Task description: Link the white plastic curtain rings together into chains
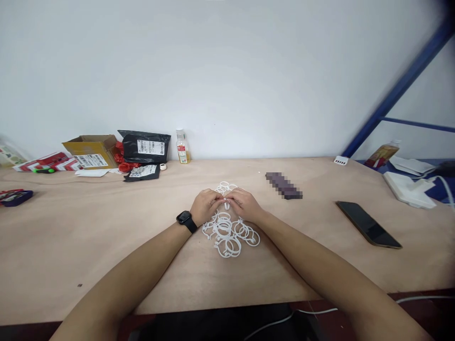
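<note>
A small white plastic ring [226, 206] is pinched between the fingertips of both hands at the middle of the table. My left hand [206, 206], with a black watch on its wrist, is closed on the ring from the left. From the right, my right hand [244, 203] grips it with thumb and forefinger. Directly below the hands lies a loose pile of white plastic rings [227, 232] with small clips, several of them overlapping. More white rings [224, 185] lie just behind the fingers, partly hidden by them.
At the back left stand an open cardboard box [93, 151], a black parcel bag [147, 147] and a bottle [183, 147]. A smartphone [368, 224] lies at the right, with a pixelated dark object [283, 185] behind it. A white adapter [408, 189] and a blue metal frame [398, 90] are far right.
</note>
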{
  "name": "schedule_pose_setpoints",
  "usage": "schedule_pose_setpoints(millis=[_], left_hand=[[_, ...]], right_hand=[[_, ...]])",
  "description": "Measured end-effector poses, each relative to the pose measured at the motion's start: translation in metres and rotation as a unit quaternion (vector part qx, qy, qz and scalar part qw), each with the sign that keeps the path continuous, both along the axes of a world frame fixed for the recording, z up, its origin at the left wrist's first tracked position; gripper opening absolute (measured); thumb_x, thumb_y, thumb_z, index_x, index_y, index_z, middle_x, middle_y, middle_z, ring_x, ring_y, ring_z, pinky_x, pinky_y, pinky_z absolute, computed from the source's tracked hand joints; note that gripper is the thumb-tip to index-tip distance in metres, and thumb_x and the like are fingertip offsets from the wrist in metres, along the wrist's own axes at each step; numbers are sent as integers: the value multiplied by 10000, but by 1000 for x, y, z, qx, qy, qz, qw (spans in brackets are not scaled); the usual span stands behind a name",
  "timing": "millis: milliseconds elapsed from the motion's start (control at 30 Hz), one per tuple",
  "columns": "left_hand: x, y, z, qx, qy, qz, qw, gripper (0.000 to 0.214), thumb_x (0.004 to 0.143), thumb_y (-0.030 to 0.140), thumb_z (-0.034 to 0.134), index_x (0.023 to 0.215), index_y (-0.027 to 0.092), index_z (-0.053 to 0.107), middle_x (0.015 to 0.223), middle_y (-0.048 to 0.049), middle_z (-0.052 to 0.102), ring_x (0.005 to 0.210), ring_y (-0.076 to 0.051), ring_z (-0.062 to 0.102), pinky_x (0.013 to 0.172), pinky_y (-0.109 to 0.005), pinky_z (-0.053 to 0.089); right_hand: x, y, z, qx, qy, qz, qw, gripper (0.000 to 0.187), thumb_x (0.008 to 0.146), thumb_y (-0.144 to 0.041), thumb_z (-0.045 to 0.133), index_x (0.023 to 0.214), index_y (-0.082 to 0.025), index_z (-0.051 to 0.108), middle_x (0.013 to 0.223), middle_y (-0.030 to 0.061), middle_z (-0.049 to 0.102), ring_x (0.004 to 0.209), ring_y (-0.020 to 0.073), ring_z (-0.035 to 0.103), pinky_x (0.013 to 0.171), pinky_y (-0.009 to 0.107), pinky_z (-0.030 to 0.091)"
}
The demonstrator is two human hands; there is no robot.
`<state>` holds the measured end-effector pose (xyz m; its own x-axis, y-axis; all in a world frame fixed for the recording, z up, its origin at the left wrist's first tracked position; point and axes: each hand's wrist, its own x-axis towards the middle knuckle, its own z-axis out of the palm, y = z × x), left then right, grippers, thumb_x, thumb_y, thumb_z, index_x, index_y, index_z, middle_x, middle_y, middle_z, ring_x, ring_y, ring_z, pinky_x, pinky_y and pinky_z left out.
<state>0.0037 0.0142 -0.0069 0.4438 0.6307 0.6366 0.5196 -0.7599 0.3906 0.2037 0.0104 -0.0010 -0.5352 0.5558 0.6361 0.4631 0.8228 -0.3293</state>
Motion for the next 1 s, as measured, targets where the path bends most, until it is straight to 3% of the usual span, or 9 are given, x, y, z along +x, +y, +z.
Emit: schedule_pose_setpoints(millis=[333,433,567,700,833,1000], left_hand=[[1,-3,3,15,13,14,1000,200,922,352,528,845,197,628,809,-43,669,804,-181,586,774,-340,454],[2,-3,2,13,-7,30,999,174,908,342,550,966,198,628,832,-41,680,815,-184,601,797,-348,455],[3,-2,1,-28,-15,30,999,367,863,353,608,1187,187,556,914,-49,694,872,-196,624,843,-360,459],[4,2,-1,-72,42,8,996,271,848,377,617,1045,192,634,900,-41,710,848,-199,641,817,-353,468],[4,2,-3,-129,55,-25,990,207,863,370,587,938,196,672,840,-28,712,741,-157,640,714,-283,481],[5,0,-3,-162,56,-33,985,204,868,357,568,901,192,684,812,-16,705,707,-134,620,664,-239,464]], right_hand=[[-3,-3,0,5,0,-20,1000,216,964,-275,418,951,-216,625,871,67,674,838,208,589,775,355,466],[-1,0,-2,21,21,-61,998,222,964,-287,426,955,-226,639,852,61,680,812,205,600,767,351,467],[4,11,-8,50,39,-148,987,226,953,-281,448,986,-219,663,906,73,704,861,224,619,815,378,465],[13,25,-14,24,35,-193,980,209,908,-245,510,1023,-223,683,957,63,730,877,229,650,819,381,483],[24,26,-13,-25,13,-149,988,186,857,-198,545,954,-213,702,917,49,735,826,194,664,763,322,495],[36,15,2,-88,-150,-77,982,54,768,-248,648,764,-204,677,725,9,690,654,146,604,615,247,415]])
